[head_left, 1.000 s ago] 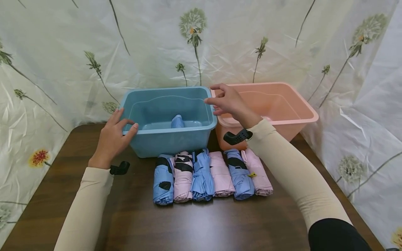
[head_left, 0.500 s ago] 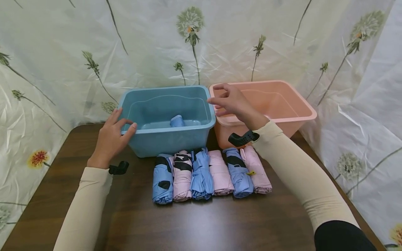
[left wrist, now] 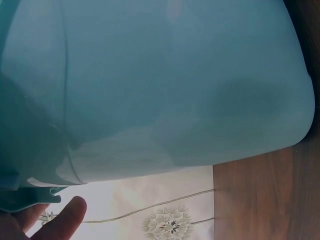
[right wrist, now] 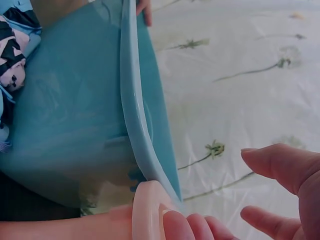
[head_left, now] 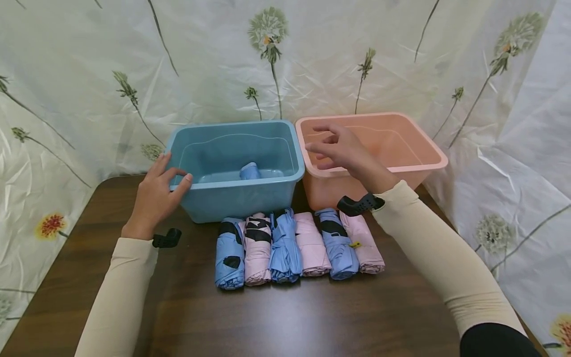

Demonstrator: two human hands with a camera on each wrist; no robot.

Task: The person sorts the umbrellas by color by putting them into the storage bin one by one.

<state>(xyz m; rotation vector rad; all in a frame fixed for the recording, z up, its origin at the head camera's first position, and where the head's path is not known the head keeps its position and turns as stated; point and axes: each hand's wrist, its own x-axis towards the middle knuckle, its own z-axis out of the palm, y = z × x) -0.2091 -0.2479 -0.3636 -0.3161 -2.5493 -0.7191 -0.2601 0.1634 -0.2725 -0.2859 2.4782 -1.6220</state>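
Right now the left hand (head_left: 153,198) is resting on the left end of the blue bin (head_left: 236,203), fingers relaxed, thumb spread away from them. The right hand (head_left: 345,153) is hovering over the orange bin (head_left: 325,191), thumb and forefinger standing wide apart, holding nothing – can't tell if its other fingers are touching the rim. One blue bundle (head_left: 250,171) is lying inside the blue bin; six more rolled bundles (head_left: 285,253) are lying side by side on the table (head_left: 276,322), blue and pink alternating, just in front of the bins.

Likely trouble: the blue bin is looking light with one small item in it, so any tug from the left hand could be tipping it or sliding it into the row. Both bins are sitting tightly side by side, so bumping one could be shoving the other. Right fingers are hanging low enough to be catching the orange rim if swinging sideways. Bundles are lying snug together – a careless grab could be dragging a neighbour along, and the loose-looking fabric could be unrolling if pinched by one fold.
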